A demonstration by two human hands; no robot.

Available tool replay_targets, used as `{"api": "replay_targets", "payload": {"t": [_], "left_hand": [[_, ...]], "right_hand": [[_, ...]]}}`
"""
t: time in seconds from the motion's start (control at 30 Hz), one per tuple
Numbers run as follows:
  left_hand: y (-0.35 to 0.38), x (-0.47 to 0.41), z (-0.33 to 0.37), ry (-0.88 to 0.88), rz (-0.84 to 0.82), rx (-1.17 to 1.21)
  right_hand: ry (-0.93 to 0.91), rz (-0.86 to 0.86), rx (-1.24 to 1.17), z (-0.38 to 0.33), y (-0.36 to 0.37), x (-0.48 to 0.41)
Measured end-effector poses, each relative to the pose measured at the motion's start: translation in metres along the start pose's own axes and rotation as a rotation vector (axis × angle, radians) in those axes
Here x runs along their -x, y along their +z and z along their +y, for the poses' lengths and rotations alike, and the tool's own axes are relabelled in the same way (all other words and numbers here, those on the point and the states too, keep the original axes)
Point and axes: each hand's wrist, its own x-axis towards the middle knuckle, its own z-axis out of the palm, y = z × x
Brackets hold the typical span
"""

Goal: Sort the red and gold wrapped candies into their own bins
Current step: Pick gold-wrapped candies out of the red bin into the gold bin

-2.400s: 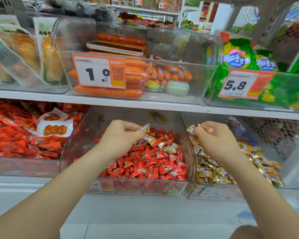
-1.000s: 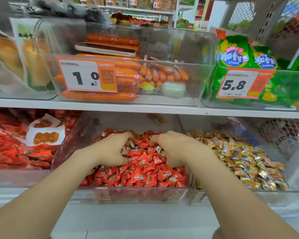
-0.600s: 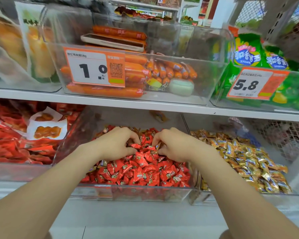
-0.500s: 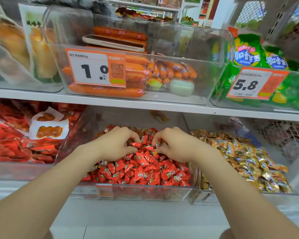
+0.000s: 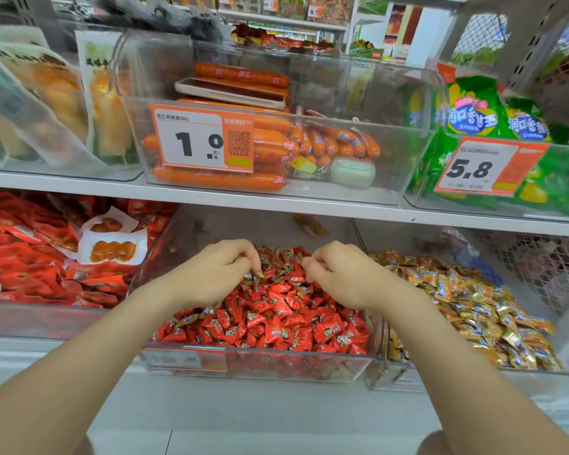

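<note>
A clear bin (image 5: 260, 364) on the lower shelf holds a heap of red wrapped candies (image 5: 276, 320), with a few gold ones mixed in at the back. To its right, a second clear bin (image 5: 440, 380) holds gold wrapped candies (image 5: 473, 307). Both my hands are down in the back of the red heap. The curled fingertips of my left hand (image 5: 217, 274) pinch a gold candy (image 5: 255, 275). My right hand (image 5: 342, 277) has its fingers curled into the pile, and whatever they hold is hidden.
The shelf board (image 5: 276, 201) hangs low over the bins. Above it stands a sausage bin with a price tag (image 5: 204, 139) and a phone (image 5: 230, 91) on top. Green snack bags (image 5: 473, 119) are at the upper right. Red snack packets (image 5: 30, 257) fill the bin to the left.
Since 2.4 s ago my right hand has come from the gold bin into the red bin. Both hands have stayed there, picking in the back of the heap.
</note>
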Motion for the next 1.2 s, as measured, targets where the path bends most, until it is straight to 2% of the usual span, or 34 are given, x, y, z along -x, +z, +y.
{"api": "replay_targets", "payload": {"t": [0.13, 0.27, 0.4, 0.57, 0.67, 0.8, 1.03, 1.1, 1.2], "left_hand": [[-0.005, 0.002, 0.004, 0.023, 0.028, 0.008], [-0.007, 0.002, -0.005, 0.075, 0.085, -0.106], [-0.016, 0.007, -0.011, 0.023, -0.040, -0.324], [-0.022, 0.017, -0.017, -0.102, -0.129, -0.369], [-0.019, 0.019, -0.019, -0.130, -0.152, -0.423], [-0.020, 0.023, -0.015, -0.163, -0.197, -0.378], [-0.024, 0.034, -0.009, -0.199, -0.295, -0.483], [-0.025, 0.037, -0.006, -0.192, -0.277, -0.431], [-0.029, 0.038, -0.007, -0.174, -0.123, -0.315]], "right_hand": [[-0.025, 0.012, -0.057, 0.000, 0.005, 0.000], [0.002, 0.004, 0.030, 0.002, 0.003, -0.004], [0.080, -0.020, 0.127, -0.002, 0.015, -0.009], [0.122, -0.102, 0.076, -0.002, 0.017, -0.014], [0.150, -0.079, 0.064, -0.004, 0.015, -0.012], [0.189, -0.007, 0.087, -0.010, 0.013, -0.006], [0.067, 0.016, 0.025, -0.008, 0.005, 0.000], [0.049, 0.032, 0.017, -0.007, 0.004, 0.000], [0.060, 0.082, -0.010, -0.009, 0.003, -0.002]]}}
